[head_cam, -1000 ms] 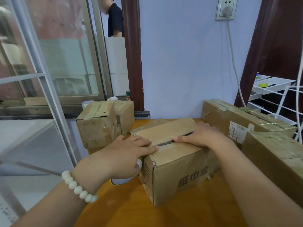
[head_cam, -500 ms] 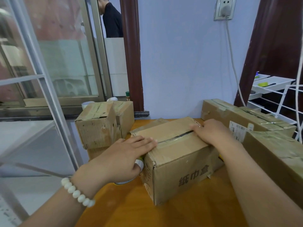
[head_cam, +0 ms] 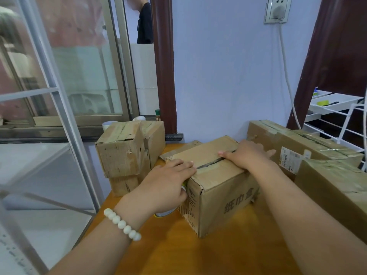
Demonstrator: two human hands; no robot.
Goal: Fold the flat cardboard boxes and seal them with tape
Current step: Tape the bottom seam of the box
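1. The cardboard box (head_cam: 222,187) is sitting in the middle of the wooden table (head_cam: 178,251), flaps folded down and a dark gap showing along the seam.
2. The left hand (head_cam: 166,181) is pressing its near-left top edge, fingers straight.
3. The right hand (head_cam: 248,155) is lying flat on the far end, fingers stretched out too.
4. The tape roll (head_cam: 165,212) is peeking out under the left palm.

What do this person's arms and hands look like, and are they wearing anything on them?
Both forearms are bare, with no sleeves in view. The left hand and right hand wear no gloves. The one thing plainly worn is a bracelet of round white beads, strung in a single row around the left wrist. No watch shows on the right wrist.
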